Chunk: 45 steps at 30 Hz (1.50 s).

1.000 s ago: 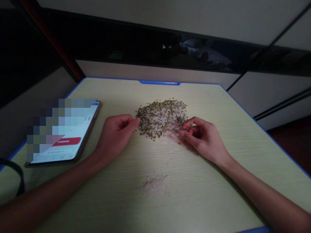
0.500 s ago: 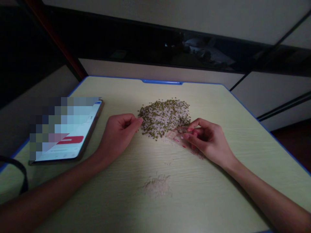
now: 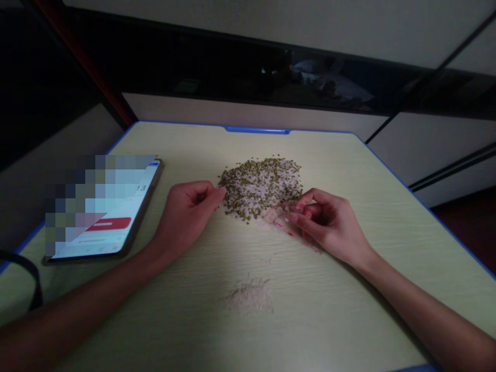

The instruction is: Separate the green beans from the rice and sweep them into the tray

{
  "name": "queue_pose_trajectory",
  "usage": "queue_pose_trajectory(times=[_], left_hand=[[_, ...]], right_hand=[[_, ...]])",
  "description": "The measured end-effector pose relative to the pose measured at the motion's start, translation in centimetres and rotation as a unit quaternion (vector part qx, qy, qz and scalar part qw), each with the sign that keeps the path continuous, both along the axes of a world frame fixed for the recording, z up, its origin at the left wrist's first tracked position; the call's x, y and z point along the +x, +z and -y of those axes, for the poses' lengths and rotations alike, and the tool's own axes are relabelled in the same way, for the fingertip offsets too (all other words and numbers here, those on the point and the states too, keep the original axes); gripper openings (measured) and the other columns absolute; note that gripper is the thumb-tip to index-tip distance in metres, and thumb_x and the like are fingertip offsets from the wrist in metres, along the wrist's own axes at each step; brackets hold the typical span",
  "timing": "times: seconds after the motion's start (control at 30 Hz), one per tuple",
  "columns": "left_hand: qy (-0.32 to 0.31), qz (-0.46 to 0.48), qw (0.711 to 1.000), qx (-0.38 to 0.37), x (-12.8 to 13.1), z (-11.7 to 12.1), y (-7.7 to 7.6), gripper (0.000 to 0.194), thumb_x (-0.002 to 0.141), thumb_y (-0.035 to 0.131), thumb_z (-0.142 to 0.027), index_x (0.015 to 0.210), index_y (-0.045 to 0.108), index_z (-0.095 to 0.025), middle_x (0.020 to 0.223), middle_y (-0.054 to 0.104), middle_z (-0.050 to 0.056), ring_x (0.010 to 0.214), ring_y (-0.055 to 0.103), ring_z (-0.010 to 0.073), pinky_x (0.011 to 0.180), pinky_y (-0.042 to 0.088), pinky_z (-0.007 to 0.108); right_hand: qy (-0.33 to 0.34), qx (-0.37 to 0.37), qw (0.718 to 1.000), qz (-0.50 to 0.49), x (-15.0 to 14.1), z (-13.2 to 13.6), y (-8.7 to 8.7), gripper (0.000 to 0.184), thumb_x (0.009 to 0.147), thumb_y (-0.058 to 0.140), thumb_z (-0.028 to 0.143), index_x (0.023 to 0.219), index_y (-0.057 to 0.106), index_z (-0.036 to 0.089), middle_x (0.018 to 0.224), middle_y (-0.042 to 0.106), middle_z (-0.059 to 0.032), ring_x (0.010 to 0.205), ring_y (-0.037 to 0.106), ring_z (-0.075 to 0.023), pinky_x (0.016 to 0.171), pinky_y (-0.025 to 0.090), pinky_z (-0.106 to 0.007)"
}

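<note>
A mixed pile of green beans and whitish grains, probably rice, is spread over the upper middle of the table. My left hand is closed, thumb pressed against the curled fingers, at the pile's left edge. Whatever it may hold is hidden. At the pile's lower right, my right hand pinches a small clear plastic bag with red print, which lies partly beneath the fingers. A smaller heap of pale grains lies apart, nearer me, with a few loose grains between the two.
A phone with a lit screen, partly pixelated, lies at the left of the table. A dark cable curves at the left edge. The pale table has a blue rim, and cabinet panels stand behind it.
My right hand and the bag have shifted slightly right and toward me. My left hand stays closed beside the pile. The whole view has swayed a little.
</note>
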<state>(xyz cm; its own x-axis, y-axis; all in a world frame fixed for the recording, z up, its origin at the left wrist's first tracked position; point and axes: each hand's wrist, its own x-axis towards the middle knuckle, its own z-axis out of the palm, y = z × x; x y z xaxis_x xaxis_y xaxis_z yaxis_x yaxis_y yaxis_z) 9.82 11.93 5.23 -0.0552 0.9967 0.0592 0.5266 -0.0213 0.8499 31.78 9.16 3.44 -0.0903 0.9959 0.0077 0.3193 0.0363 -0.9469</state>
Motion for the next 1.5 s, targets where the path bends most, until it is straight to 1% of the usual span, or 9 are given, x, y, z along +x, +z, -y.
queue_pose_trajectory(times=[0.13, 0.3, 0.47, 0.77, 0.93, 1.17, 1.5], left_hand=[[0.001, -0.007, 1.000, -0.001, 0.12, 0.05, 0.09, 0.035, 0.075, 0.051, -0.026, 0.043, 0.038, -0.020, 0.034, 0.033, -0.007, 0.035, 0.029, 0.0067, 0.040, 0.023, 0.024], [0.002, -0.008, 1.000, 0.002, 0.13, 0.07, 0.12, 0.036, 0.074, 0.051, -0.026, 0.042, 0.037, -0.020, 0.033, 0.033, -0.007, 0.034, 0.029, 0.0067, 0.039, 0.024, 0.024], [-0.001, 0.004, 1.000, 0.010, 0.06, -0.04, 0.01, 0.035, 0.073, 0.052, -0.025, 0.041, 0.038, -0.019, 0.034, 0.033, -0.007, 0.035, 0.029, 0.0057, 0.040, 0.023, 0.023], [-0.009, 0.017, 1.000, 0.020, -0.05, 0.13, -0.17, 0.035, 0.073, 0.052, -0.023, 0.041, 0.038, -0.019, 0.035, 0.033, -0.008, 0.036, 0.029, 0.0048, 0.041, 0.024, 0.023], [-0.005, 0.012, 1.000, 0.019, 0.08, 0.02, -0.22, 0.035, 0.074, 0.052, -0.023, 0.042, 0.038, -0.019, 0.034, 0.033, -0.008, 0.034, 0.029, 0.0048, 0.039, 0.023, 0.023], [-0.003, 0.012, 1.000, 0.016, 0.09, 0.05, -0.20, 0.036, 0.075, 0.052, -0.023, 0.042, 0.038, -0.019, 0.033, 0.032, -0.008, 0.033, 0.028, 0.0044, 0.039, 0.022, 0.023], [-0.005, 0.004, 1.000, 0.018, 0.05, -0.06, -0.32, 0.035, 0.074, 0.051, -0.024, 0.041, 0.038, -0.019, 0.032, 0.032, -0.008, 0.034, 0.028, 0.0049, 0.039, 0.022, 0.023]], right_hand=[[-0.011, -0.008, 1.000, -0.006, -0.05, 0.02, 0.13, 0.017, 0.068, 0.065, 0.018, 0.071, 0.048, 0.018, 0.043, 0.046, 0.0072, 0.033, 0.037, -0.0047, 0.031, 0.025, -0.017], [-0.027, -0.016, 0.999, -0.015, -0.09, 0.00, 0.11, 0.018, 0.068, 0.064, 0.018, 0.071, 0.047, 0.019, 0.040, 0.045, 0.0082, 0.030, 0.037, -0.0050, 0.029, 0.024, -0.016], [-0.032, -0.008, 0.999, -0.018, -0.18, -0.18, -0.02, 0.019, 0.068, 0.065, 0.019, 0.072, 0.047, 0.019, 0.041, 0.048, 0.0072, 0.030, 0.037, -0.0046, 0.028, 0.025, -0.015], [-0.018, 0.013, 1.000, 0.003, -0.34, -0.50, -0.15, 0.016, 0.074, 0.062, 0.023, 0.075, 0.048, 0.018, 0.044, 0.051, 0.0063, 0.031, 0.041, -0.0048, 0.028, 0.029, -0.014], [-0.006, 0.006, 1.000, 0.004, -0.27, -0.53, 0.03, 0.015, 0.072, 0.062, 0.021, 0.074, 0.048, 0.017, 0.044, 0.047, 0.0071, 0.032, 0.041, -0.0046, 0.029, 0.029, -0.015], [-0.002, 0.002, 1.000, 0.004, -0.26, -0.52, -0.02, 0.015, 0.071, 0.063, 0.020, 0.073, 0.049, 0.017, 0.044, 0.046, 0.0071, 0.034, 0.040, -0.0045, 0.031, 0.028, -0.015], [0.005, 0.001, 1.000, 0.012, -0.21, -0.58, -0.21, 0.014, 0.073, 0.062, 0.024, 0.077, 0.049, 0.017, 0.044, 0.047, 0.0068, 0.034, 0.041, -0.0054, 0.031, 0.029, -0.016]])
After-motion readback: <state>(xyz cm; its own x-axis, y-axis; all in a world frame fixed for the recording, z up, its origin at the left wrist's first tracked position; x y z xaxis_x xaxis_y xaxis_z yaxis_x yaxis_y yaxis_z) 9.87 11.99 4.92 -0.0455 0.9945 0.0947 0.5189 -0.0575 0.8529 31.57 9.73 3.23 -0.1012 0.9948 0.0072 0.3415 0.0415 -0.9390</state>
